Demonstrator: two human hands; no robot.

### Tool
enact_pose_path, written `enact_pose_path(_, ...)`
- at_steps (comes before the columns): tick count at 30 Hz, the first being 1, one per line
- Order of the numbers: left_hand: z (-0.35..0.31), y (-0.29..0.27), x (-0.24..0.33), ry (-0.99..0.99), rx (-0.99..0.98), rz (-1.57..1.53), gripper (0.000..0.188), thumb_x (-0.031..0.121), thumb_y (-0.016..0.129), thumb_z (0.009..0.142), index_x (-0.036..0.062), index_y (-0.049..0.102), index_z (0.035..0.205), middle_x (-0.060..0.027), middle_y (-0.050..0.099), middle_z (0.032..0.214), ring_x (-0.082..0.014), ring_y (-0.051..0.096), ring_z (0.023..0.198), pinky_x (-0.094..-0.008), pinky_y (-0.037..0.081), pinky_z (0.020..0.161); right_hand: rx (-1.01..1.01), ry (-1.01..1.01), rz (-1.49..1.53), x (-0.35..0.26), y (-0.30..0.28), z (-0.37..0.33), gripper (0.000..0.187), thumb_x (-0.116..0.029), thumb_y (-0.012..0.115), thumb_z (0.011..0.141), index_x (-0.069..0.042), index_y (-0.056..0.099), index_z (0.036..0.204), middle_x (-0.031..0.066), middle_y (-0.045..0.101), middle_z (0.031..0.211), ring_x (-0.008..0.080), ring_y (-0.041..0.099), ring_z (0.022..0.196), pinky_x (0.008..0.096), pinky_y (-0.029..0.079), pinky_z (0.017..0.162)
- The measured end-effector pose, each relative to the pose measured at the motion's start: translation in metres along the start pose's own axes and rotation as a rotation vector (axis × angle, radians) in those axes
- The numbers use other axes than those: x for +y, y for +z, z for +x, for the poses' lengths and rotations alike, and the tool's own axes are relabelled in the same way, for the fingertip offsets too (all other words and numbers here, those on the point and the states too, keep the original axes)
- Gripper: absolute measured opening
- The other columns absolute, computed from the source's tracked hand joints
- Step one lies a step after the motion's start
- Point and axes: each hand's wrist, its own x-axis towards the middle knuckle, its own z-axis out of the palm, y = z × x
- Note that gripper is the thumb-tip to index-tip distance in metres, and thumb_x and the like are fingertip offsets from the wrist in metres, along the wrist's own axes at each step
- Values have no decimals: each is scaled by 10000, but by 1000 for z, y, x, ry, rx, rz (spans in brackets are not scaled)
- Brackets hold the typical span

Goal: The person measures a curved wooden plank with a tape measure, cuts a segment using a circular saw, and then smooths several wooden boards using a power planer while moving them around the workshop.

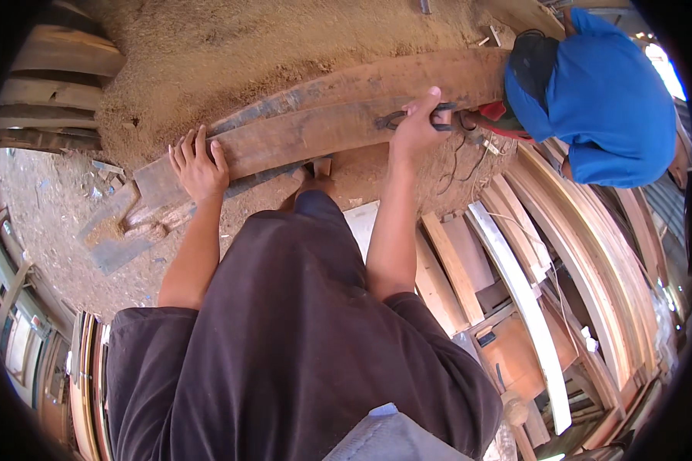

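Note:
A long brown wooden plank (307,137) runs from the left up toward the right, with another board (407,77) lying along its far side. My left hand (200,167) lies on the plank near its left end, fingers spread and holding nothing. Farther right, my right hand (417,131) is closed around a black-handled tool (444,117) on the plank; my fingers hide much of it, so its kind is unclear. A co-worker in a blue shirt (611,96) bends over the plank's right end, with something red (494,113) by their arm close to the tool.
Sawdust (207,46) covers the ground beyond the boards. Stacked timber (54,92) lies at the far left. Many boards (592,253) and a pale curved strip (527,315) fill the right side. A dark cord (461,165) trails near the tool. My bare foot (315,183) is beside the plank.

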Motion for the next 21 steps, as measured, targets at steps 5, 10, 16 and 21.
enact_pose_path(5,3,-2,-4,-16,-14,4,457,405,500,1032,165,646,1392,-111,620,1400,-319,514,1377,-525,227,1274,109,343,153,12,10,66,255,-184,634,1037,-85,498,845,1,483,636,108,431,507,297,419,495)
enact_pose_path(10,7,-4,6,30,-29,-19,477,397,499,1030,169,622,1430,-114,608,1410,-315,505,1386,-522,219,1276,-131,506,3,61,-14,120,289,-262,644,1045,-110,493,851,18,502,668,151,484,523,351,442,496)
enact_pose_path(16,2,-9,0,-44,-41,-19,467,404,502,1020,178,641,1405,-100,605,1404,-304,507,1377,-521,219,1281,-231,150,-119,-17,-8,32,311,-303,511,1117,-53,549,935,41,587,743,168,591,666,322,518,634)
enact_pose_path(21,8,-6,3,-49,-22,-28,454,409,506,1014,197,650,1389,-85,598,1399,-293,505,1375,-509,221,1286,-257,-241,-347,-33,-11,-35,338,-319,473,1130,-18,554,1001,74,647,834,168,658,773,311,551,681)
